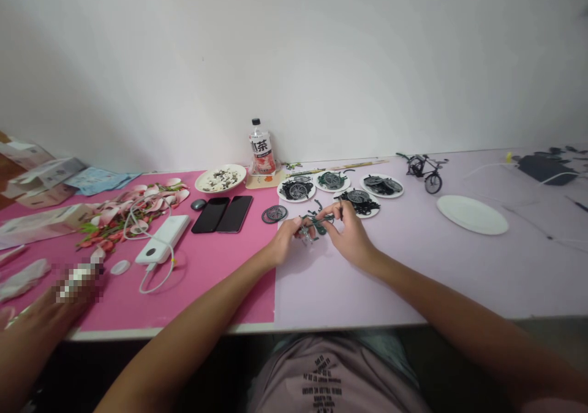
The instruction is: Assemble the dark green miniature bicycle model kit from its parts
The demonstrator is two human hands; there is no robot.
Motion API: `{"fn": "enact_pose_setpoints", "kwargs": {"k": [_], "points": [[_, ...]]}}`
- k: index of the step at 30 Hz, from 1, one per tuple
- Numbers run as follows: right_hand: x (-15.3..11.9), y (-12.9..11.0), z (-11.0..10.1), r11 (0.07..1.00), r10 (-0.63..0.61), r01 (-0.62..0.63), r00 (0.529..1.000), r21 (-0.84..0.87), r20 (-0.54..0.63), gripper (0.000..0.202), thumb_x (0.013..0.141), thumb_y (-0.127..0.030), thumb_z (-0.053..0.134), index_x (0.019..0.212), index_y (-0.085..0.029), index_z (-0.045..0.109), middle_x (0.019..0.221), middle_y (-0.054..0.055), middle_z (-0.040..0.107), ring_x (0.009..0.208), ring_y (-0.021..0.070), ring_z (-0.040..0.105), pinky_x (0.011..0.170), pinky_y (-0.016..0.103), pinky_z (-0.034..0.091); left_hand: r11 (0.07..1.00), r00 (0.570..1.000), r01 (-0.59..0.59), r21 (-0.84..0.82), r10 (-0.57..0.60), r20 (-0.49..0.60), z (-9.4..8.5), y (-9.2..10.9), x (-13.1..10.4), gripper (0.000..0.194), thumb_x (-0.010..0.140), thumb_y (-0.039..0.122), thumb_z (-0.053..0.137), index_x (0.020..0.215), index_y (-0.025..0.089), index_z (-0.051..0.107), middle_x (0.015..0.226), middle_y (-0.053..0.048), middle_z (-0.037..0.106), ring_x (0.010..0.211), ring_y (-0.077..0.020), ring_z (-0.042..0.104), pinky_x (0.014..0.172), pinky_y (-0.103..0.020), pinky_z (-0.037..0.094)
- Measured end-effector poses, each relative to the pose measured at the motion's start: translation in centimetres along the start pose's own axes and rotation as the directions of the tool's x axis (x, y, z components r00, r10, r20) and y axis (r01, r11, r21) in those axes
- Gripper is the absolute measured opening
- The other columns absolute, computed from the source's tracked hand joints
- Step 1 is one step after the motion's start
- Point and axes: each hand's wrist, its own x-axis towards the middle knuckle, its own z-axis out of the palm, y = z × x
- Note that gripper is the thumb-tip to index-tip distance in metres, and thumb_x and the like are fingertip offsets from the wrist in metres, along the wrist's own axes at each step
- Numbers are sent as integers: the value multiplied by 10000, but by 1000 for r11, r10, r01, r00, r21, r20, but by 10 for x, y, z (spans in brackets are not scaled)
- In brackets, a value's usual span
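Note:
My left hand (pixel 285 239) pinches a small partly assembled model bicycle frame (pixel 312 223), dark green with a silvery part hanging below. From the other side, the fingers of my right hand (pixel 348 232) close on the same piece. A thin dark stick-like part (pixel 340 209) juts up at my right fingers; its kind is unclear. Two loose spoked wheels (pixel 274 213) lie flat left of my hands. Just behind, small white plates (pixel 296 198) carry black and dark green bicycle parts. A complete-looking model bicycle (pixel 425 171) stands at the back right.
An oval white plate (pixel 473 214) lies to the right. Leftward are two phones (pixel 223 215), a white power bank (pixel 163 239) with a cable, a bowl (pixel 220 179), a drink bottle (pixel 261 149) and a pile of pink petals (pixel 138 208). Another person's hand (pixel 68 293) is at far left.

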Motion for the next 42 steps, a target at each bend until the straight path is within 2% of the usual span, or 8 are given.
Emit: {"fn": "enact_pose_setpoints", "kwargs": {"k": [7, 13, 22, 29, 33, 38, 40, 42], "points": [[-1, -11, -9, 996, -89, 85, 989, 39, 115, 351, 771, -76, 566, 911, -275, 313, 1144, 104, 660, 1076, 293, 578, 967, 503, 454, 999, 999, 46, -26, -46, -20, 3, -6, 0, 915, 894, 822, -17, 867, 180, 634, 835, -117, 653, 750, -219, 538, 724, -366, 445], [-5, -15, -11, 985, -153, 126, 957, 121, 247, 441, 825, -261, 748, 1048, -281, 368, 1376, 119, 558, 1101, 280, 564, 939, 491, 488, 998, 999, 54, -26, -54, -7, 4, -4, -2, 1021, 855, 872, -45, 927, 136, 659, 888, -117, 648, 803, -223, 517, 768, -362, 437], [-6, -5, -6, 987, -153, 138, 958, 80, 241, 511, 841, -328, 806, 1241, -281, 491, 1195, 103, 623, 938, 246, 595, 846, 449, 532, 998, 998, 7, -63, -3, 58, 4, -9, -2, 1019, 875, 869, 8, 891, 115, 693, 861, -115, 641, 768, -213, 510, 746, -352, 417], [-6, -6, -3, 983, -135, 113, 980, 148, 148, 467, 836, -338, 819, 966, -279, 375, 1201, 90, 666, 1004, 251, 642, 852, 443, 550, 981, 998, -55, -188, 57, 6, 5, -10, 1, 962, 898, 856, 72, 1258, 168, 640, 1117, -128, 663, 751, -198, 484, 668, -329, 380], [-6, -5, -2, 986, -125, 109, 984, 126, 130, 483, 816, -340, 836, 962, -274, 380, 1172, 93, 668, 995, 253, 650, 840, 436, 551, 979, 999, -48, -200, 47, -11, 7, -9, 2, 936, 906, 846, 69, 1189, 166, 647, 1068, -123, 668, 767, -212, 500, 706, -349, 411], [-5, -4, -3, 991, -130, 127, 990, 47, 61, 459, 798, -318, 840, 1029, -272, 446, 1166, 91, 660, 954, 246, 629, 785, 412, 535, 976, 998, -59, -209, 56, -18, 4, -15, 5, 611, 1000, 619, 234, 975, 162, 638, 963, -93, 647, 836, -221, 564, 782, -356, 462], [-5, -4, -3, 990, -131, 129, 991, 62, 31, 444, 800, -298, 831, 996, -272, 434, 1183, 94, 656, 965, 244, 627, 816, 427, 533, 987, 999, -35, -158, 33, -20, 1, -20, 7, 339, 927, 435, 442, 982, 160, 633, 939, -75, 654, 848, -220, 596, 780, -347, 484], [-4, -5, -4, 989, -125, 124, 992, 79, 6, 443, 798, -293, 828, 956, -271, 415, 1176, 89, 654, 954, 238, 628, 836, 435, 531, 999, 997, -40, -21, 38, -66, -1, -24, 8, 264, 847, 309, 512, 1029, 163, 636, 959, -69, 675, 883, -226, 622, 819, -361, 508]]}}
